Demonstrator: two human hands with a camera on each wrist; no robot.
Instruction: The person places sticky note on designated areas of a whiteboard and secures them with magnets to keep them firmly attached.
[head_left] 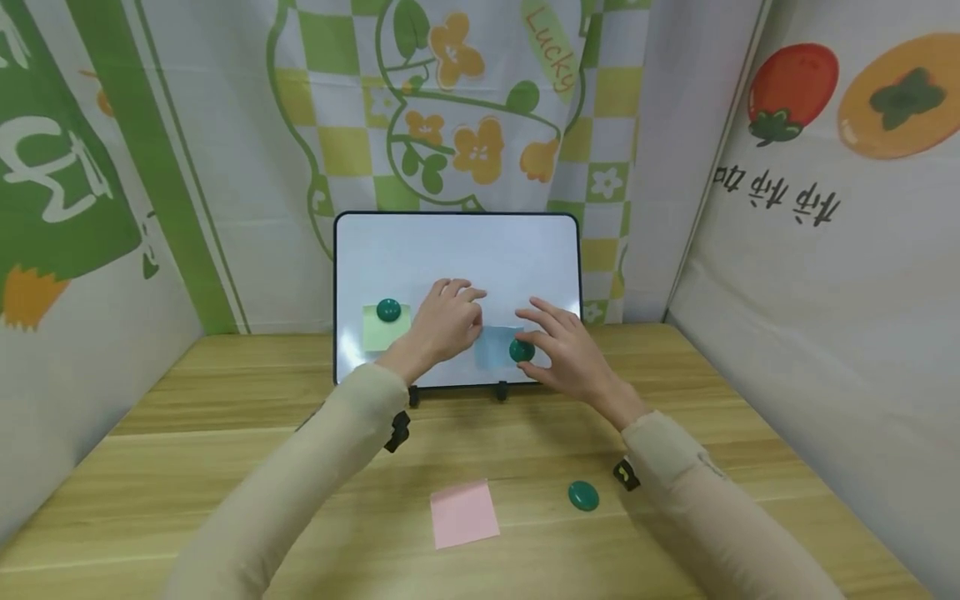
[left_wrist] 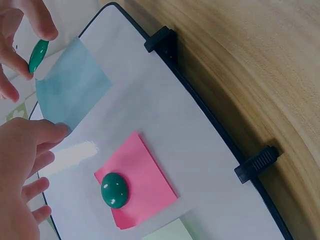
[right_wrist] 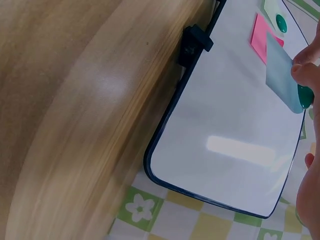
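Pinching one corner of a light-blue square paper note (left_wrist: 75, 85), the left hand (head_left: 448, 323) has its thumb on the paper's face, while the right hand (head_left: 566, 352) grips a glossy dark-green domed disc (left_wrist: 38, 56) between thumb and finger near the note's right side. The note is in front of an upright, black-framed white rectangular board (head_left: 457, 250) (whether its whole back touches the surface, I cannot tell). Leftward on that board are a bright-pink square paper note (left_wrist: 152, 185) under a second green disc (left_wrist: 114, 190) and a pale yellow-green paper note (head_left: 386, 337) under a third green disc (head_left: 388, 310). On the wood-grain worktop (head_left: 187, 450) lie a pale-pink square paper note (head_left: 465, 515) and, to its right, a fourth green disc (head_left: 583, 495).
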